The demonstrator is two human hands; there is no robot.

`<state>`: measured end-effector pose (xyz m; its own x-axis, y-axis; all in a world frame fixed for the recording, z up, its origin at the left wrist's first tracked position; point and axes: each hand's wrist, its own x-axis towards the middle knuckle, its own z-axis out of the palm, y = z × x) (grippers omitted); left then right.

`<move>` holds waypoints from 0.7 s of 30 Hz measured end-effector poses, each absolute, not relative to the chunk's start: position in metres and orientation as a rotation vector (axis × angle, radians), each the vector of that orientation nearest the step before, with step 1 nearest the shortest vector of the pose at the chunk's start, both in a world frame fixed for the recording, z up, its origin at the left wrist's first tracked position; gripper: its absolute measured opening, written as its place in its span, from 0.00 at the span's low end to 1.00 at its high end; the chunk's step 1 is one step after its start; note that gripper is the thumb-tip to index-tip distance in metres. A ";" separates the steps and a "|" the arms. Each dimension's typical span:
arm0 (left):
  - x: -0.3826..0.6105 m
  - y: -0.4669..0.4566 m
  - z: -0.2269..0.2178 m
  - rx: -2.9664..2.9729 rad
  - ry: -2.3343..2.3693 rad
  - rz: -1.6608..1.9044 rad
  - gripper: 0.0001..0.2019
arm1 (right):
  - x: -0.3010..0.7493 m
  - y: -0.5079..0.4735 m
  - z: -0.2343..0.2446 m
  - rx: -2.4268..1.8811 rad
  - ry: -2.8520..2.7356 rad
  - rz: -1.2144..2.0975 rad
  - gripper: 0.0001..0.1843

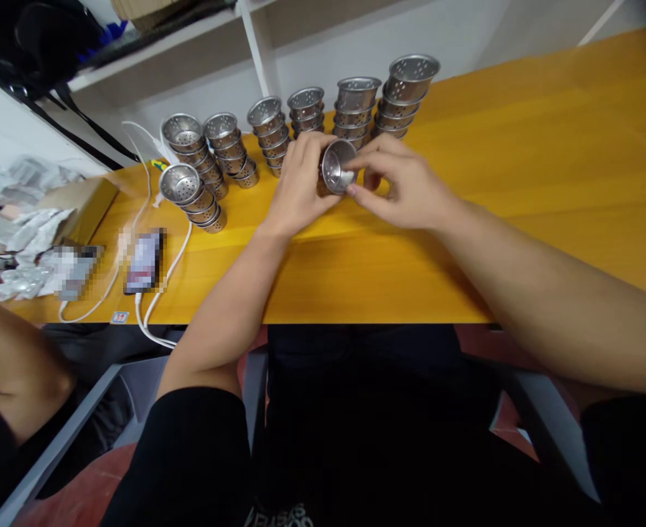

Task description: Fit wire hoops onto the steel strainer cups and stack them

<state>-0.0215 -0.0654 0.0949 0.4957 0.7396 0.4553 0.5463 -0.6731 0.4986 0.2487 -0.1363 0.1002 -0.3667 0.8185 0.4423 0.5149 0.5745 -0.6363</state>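
My left hand (301, 179) is wrapped round the side of a perforated metal cup (332, 165), held above the table with its mouth tilted towards me. At the cup's right rim is my right hand (397, 179), its thumb on the edge and its forefinger reaching over the mouth. A small white patch (348, 178) shows inside the cup; whether it is an object or a glint I cannot tell. Behind both hands stand several stacks of similar cups, among them a tall leaning stack (405, 95) and a stack (357, 110) left of it.
More cup stacks (183, 183) stand at the left on the yellow table (521, 154). A phone (145, 260) with white cables (172, 267) lies nearer the edge. Plastic bags (31, 241) and a cardboard box (89, 201) are further left, beside another person's arm (18, 359). A shelf (191, 44) runs behind.
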 end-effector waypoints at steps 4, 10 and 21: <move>-0.013 -0.065 0.089 2.460 1.027 0.945 0.47 | 0.246 -0.129 0.088 -1.082 -2.128 0.624 0.39; -0.010 -0.064 0.086 2.435 0.998 0.944 0.44 | 0.247 -0.116 0.075 -1.019 -1.920 0.912 0.45; -0.022 -0.063 0.086 2.438 1.015 0.944 0.54 | 0.258 -0.126 0.092 -1.147 -1.893 0.630 0.44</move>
